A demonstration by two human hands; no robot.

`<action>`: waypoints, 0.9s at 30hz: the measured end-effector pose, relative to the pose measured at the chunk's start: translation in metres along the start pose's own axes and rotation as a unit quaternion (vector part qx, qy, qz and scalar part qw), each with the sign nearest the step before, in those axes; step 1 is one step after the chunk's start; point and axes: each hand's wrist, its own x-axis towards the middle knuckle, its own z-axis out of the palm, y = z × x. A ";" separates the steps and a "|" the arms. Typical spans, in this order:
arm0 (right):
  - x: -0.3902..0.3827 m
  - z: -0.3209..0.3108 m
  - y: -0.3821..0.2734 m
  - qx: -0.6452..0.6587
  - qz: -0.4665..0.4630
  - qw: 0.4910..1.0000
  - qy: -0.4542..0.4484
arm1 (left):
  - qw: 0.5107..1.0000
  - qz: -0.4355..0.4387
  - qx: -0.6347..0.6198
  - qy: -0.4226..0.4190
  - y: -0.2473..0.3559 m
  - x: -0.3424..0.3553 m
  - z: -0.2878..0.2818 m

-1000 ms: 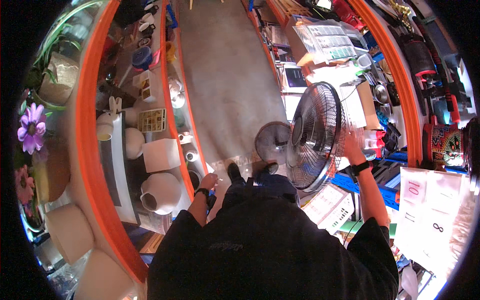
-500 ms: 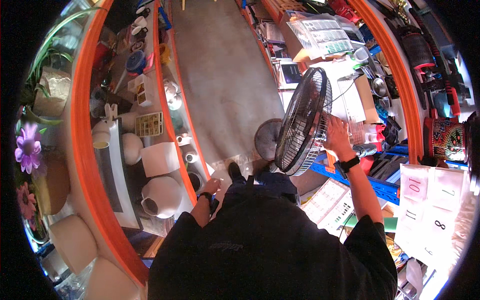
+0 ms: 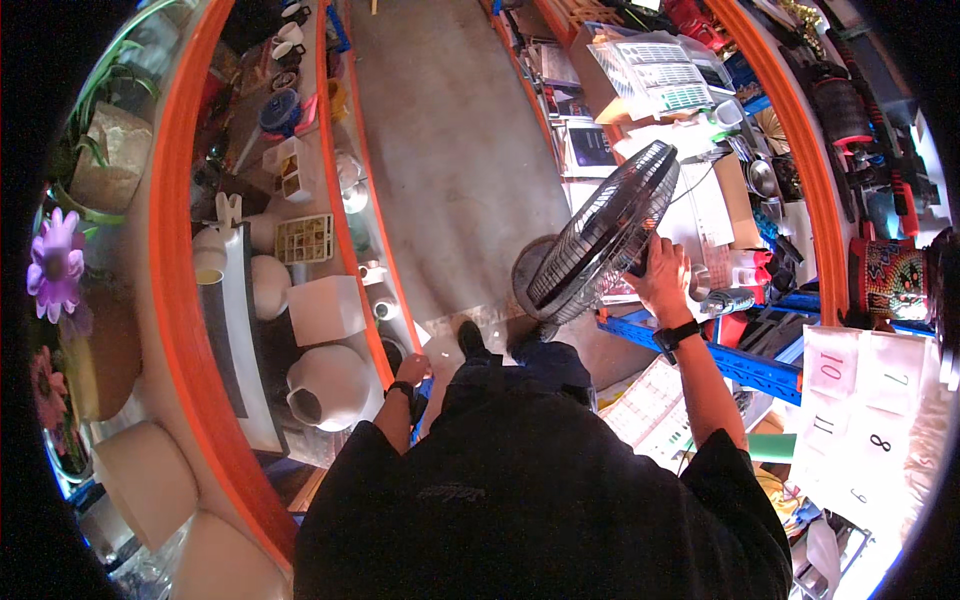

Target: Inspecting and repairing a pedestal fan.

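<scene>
A black standing fan (image 3: 608, 232) is in front of me to the right, its round wire cage tilted and turned sideways. Its round dark base (image 3: 524, 272) rests on the floor. My right hand (image 3: 664, 282), with a dark watch at the wrist, is behind the cage, fingers curled against the fan's dark rear housing. Low on the left hangs my left hand (image 3: 411, 370), close beside the orange shelf edge. Its fingers are too small and unclear to read, and whether it touches the shelf cannot be made out.
Orange-framed shelving (image 3: 350, 260) on the left bears white vases (image 3: 330, 387), cups and a blue-lidded container (image 3: 280, 110). To the right, shelves hold papers (image 3: 665, 75), metal bowls (image 3: 762, 178) and a blue beam (image 3: 735, 365). Number sheets (image 3: 850, 420) hang near right. Concrete floor (image 3: 450, 150) runs between.
The fan's cage has swung round and leans more, showing itself narrower. My right hand has shifted slightly left with it. My left hand has moved a little left, nearer the shelf.
</scene>
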 end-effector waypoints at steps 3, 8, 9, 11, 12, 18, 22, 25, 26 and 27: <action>-0.005 -0.003 -0.013 0.018 0.048 0.999 0.013 | 0.970 -0.099 -0.217 -0.037 -0.009 -0.019 0.015; -0.007 0.003 -0.025 0.060 0.046 0.995 0.061 | 0.988 -0.095 -0.056 -0.112 -0.019 -0.020 0.019; -0.009 0.007 -0.025 0.069 0.041 0.993 0.084 | 0.988 -0.090 -0.059 -0.115 -0.013 -0.014 0.017; -0.009 0.013 -0.026 0.045 0.063 0.994 0.075 | 0.985 -0.087 -0.073 -0.131 0.000 -0.002 0.006; -0.008 0.016 -0.028 0.027 0.082 0.994 0.068 | 0.985 -0.088 -0.071 -0.130 0.003 -0.001 0.000; -0.009 0.024 0.013 0.027 0.082 0.996 0.023 | 0.964 -0.095 -0.203 -0.143 0.146 0.102 -0.069; 0.007 -0.006 -0.024 0.004 0.024 0.999 0.027 | 0.941 0.222 -0.207 -0.148 0.260 0.192 -0.071; 0.017 -0.004 -0.041 -0.005 0.007 1.000 0.003 | 0.963 0.078 -0.253 -0.044 0.336 0.237 -0.020; 0.024 -0.015 -0.055 0.001 -0.003 1.000 -0.006 | 0.949 0.029 -0.303 0.083 0.349 0.260 -0.009; 0.022 -0.014 -0.050 -0.012 0.001 1.000 -0.015 | 0.940 -0.008 -0.327 0.092 0.364 0.274 -0.015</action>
